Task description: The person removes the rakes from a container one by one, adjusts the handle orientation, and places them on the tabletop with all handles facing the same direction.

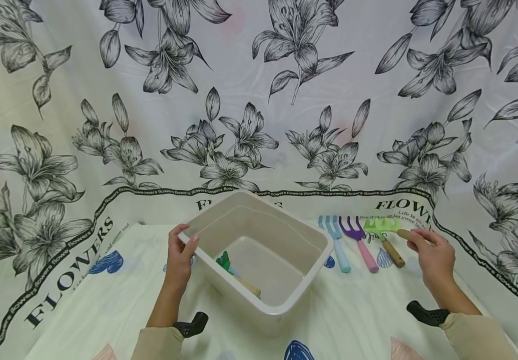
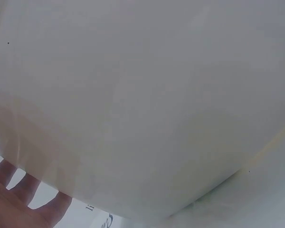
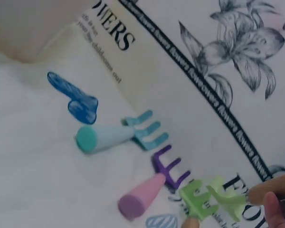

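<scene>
My left hand [image 1: 179,257] grips the left rim of a beige plastic basin [image 1: 281,230], thumb inside the edge. The basin's wall fills most of the left wrist view. Inside it lies a small tool [image 1: 247,286] with a green head and a wooden handle. My right hand [image 1: 439,257] holds a light green hand rake [image 3: 230,198] by its wooden handle, tines pointing left. That rake's head overlaps another green rake [image 1: 391,251] with a wooden handle on the cloth. Left of these lie a purple rake with a pink handle [image 1: 367,256] and a blue rake [image 1: 341,255].
A pale cloth [image 1: 105,300] with heart and leaf prints covers the surface. Behind it hangs a white curtain [image 1: 240,65] with black flower drawings. Lettering and a black printed band mark the border. The row of rakes lies just right of the basin.
</scene>
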Motion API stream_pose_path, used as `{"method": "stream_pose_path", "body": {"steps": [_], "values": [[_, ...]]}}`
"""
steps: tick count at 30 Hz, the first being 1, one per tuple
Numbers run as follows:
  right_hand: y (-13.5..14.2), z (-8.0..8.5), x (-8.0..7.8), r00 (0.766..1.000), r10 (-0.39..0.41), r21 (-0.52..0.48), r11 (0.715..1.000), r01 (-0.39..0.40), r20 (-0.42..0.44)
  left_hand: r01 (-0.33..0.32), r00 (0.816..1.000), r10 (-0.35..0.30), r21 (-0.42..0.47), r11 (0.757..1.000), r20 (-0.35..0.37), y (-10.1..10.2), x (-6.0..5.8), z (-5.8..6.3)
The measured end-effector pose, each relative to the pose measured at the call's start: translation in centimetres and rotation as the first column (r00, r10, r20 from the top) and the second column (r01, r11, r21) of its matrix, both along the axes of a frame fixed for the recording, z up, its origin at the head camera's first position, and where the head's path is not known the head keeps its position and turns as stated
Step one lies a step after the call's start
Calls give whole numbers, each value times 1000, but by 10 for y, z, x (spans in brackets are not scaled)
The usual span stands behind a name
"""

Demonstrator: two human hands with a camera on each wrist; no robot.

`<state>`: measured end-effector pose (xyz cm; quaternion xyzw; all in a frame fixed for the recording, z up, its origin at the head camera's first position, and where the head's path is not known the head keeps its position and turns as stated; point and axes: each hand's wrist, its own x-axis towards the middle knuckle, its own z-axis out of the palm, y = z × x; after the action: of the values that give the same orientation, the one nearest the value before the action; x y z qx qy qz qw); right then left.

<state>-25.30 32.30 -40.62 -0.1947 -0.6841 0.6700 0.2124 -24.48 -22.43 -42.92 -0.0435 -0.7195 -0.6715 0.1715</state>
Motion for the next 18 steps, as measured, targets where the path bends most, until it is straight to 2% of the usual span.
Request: {"method": "stream_pose_path", "body": {"steps": [7,13,15,18], "values": [[14,-21,3,992,-94,107,991,84,88,-5,1000,5,0,1000,1,-1,0,0],[27,-37,4,977,-158,153,979,136,141,0,1000,0,-2,1000,3,-1,0,-1],[31,-44,5,970,-188,235,961,149,156,3,1000,-3,5,1000,1,-1,0,0],[40,-55,9,956,-238,413,898,151,168,3,1000,-3,5,1000,8,-1,1,0]]}}
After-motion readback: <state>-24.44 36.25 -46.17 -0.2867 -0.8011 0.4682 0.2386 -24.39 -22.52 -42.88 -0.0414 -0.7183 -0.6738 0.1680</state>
